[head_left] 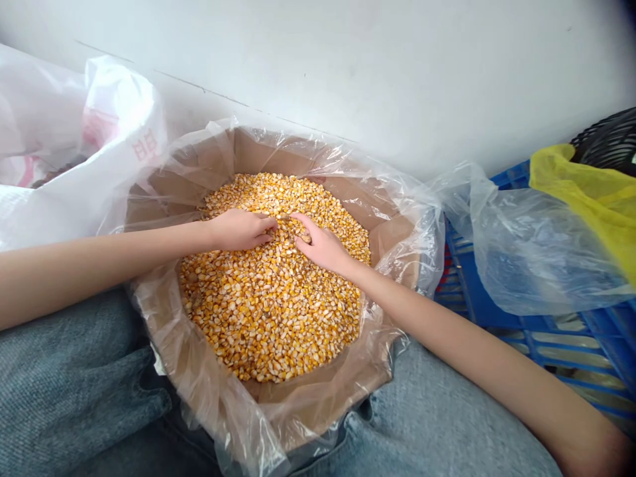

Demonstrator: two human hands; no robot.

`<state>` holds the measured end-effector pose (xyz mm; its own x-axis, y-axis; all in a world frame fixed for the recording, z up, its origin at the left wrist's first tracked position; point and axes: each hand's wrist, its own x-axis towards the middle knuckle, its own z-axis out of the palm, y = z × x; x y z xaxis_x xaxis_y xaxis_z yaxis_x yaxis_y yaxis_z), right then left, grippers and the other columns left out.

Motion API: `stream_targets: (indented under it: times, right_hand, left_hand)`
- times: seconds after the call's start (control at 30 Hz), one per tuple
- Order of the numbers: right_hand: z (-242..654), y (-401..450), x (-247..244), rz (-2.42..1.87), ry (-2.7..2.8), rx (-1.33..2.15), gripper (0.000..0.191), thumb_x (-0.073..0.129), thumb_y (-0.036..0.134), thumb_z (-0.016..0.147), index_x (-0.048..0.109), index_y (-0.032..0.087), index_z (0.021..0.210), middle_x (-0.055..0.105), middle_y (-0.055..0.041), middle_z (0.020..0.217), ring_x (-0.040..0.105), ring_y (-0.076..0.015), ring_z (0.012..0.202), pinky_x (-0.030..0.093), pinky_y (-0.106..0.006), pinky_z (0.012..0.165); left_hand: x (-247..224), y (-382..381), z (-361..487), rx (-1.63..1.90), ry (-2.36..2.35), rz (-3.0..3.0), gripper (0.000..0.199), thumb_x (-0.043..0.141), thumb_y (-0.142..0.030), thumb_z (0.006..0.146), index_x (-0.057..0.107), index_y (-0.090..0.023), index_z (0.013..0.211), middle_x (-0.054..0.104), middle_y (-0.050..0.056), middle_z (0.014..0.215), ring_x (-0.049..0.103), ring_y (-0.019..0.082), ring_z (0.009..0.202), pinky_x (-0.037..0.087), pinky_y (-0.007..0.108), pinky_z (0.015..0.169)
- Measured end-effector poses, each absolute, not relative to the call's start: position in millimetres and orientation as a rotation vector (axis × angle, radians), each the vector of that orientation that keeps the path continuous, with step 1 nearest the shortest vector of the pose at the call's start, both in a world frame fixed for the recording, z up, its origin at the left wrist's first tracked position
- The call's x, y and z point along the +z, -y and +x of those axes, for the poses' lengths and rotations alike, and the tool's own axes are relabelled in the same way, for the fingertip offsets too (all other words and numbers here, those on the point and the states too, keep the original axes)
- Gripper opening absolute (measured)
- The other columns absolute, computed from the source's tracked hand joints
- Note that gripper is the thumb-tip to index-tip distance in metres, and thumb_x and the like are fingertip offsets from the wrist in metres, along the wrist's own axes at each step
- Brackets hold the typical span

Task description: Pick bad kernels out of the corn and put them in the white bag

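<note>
Loose yellow and white corn kernels (278,311) fill the bottom of a cardboard box (268,156) lined with clear plastic (422,218). Over the upper middle of the kernels is my left hand (243,229), its fingers curled together and pointing right; what they hold, if anything, is hidden. My right hand (320,245) faces it from the right, touching the kernels, with thumb and forefinger apart. Small brownish bits lie between the fingertips of the two hands.
On the left stands a white sack (124,126) with red print. To the right, clear plastic (536,245) and a yellow mesh bag (586,192) lie over blue crates (477,285). A white wall (348,73) rises behind the box, and my jeans-clad legs flank it.
</note>
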<state>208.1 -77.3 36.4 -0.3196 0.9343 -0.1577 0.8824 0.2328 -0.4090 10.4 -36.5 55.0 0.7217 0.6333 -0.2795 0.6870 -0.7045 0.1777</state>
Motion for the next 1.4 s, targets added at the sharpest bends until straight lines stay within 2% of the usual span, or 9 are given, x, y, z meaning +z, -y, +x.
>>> stream_targets:
  times: [0.1,0.37,0.63,0.77,1.0,1.2,1.4]
  right_hand:
    - [208,76,37,-1.779,2.416,0.669,0.055,0.034,0.033,0.078,0.018,0.022,0.130,0.051,0.0032,0.055,0.041,-0.0111,0.048,0.031,-0.022,0.053]
    - [206,68,38,-1.784,2.564,0.601,0.058,0.037,0.035,0.078,0.016,0.025,0.131,0.059,-0.0024,0.072,0.048,-0.0145,0.057,0.034,-0.026,0.058]
    - [200,61,44,-1.745,2.584,0.460,0.044,0.034,0.036,0.079,0.034,0.025,0.122,0.060,-0.0053,0.085,0.054,-0.0187,0.074,0.035,-0.028,0.064]
    - [203,62,40,-1.792,2.524,0.435,0.035,0.030,0.036,0.081,0.042,0.021,0.110,0.061,-0.0054,0.081,0.054,-0.0177,0.069,0.034,-0.026,0.060]
    - [204,64,33,-1.891,2.464,0.378,0.027,0.030,0.033,0.081,0.042,0.021,0.101,0.060,-0.0030,0.078,0.054,-0.0150,0.065,0.028,-0.022,0.053]
    - [200,72,35,-1.776,2.439,0.346,0.018,0.033,0.029,0.079,0.046,0.021,0.090,0.059,-0.0016,0.074,0.053,-0.0134,0.064,0.026,-0.021,0.052]
    - [214,66,29,-1.707,2.277,0.554,0.025,0.031,0.037,0.078,0.051,0.022,0.083,0.059,-0.0026,0.070,0.055,-0.0161,0.066,0.035,-0.022,0.056]
  left_hand:
    - [56,37,12,-0.306,-1.035,2.660,0.035,0.029,-0.043,0.080,0.044,-0.022,0.104,0.056,0.006,0.099,0.054,0.017,0.078,0.039,0.025,0.065]
    - [52,35,14,-0.335,-1.055,2.662,0.038,0.027,-0.045,0.080,0.044,-0.022,0.105,0.057,0.006,0.096,0.055,0.017,0.076,0.039,0.026,0.065]
    - [52,32,17,-0.338,-1.056,2.648,0.038,0.025,-0.047,0.079,0.045,-0.023,0.103,0.058,0.004,0.094,0.056,0.017,0.073,0.039,0.026,0.062]
    - [55,31,17,-0.333,-1.035,2.640,0.038,0.025,-0.046,0.080,0.045,-0.023,0.102,0.059,0.004,0.092,0.056,0.017,0.073,0.039,0.025,0.060]
    - [54,30,11,-0.199,-1.028,2.611,0.032,0.030,-0.044,0.079,0.047,-0.023,0.097,0.059,0.003,0.091,0.056,0.016,0.073,0.040,0.024,0.060]
    - [50,38,4,-0.092,-1.112,2.609,0.029,0.037,-0.042,0.076,0.048,-0.024,0.095,0.060,0.005,0.090,0.057,0.021,0.078,0.042,0.030,0.063]
    - [61,57,-1,0.206,-1.304,2.609,0.025,0.038,-0.037,0.075,0.050,-0.024,0.092,0.060,0.007,0.092,0.058,0.023,0.076,0.043,0.033,0.061]
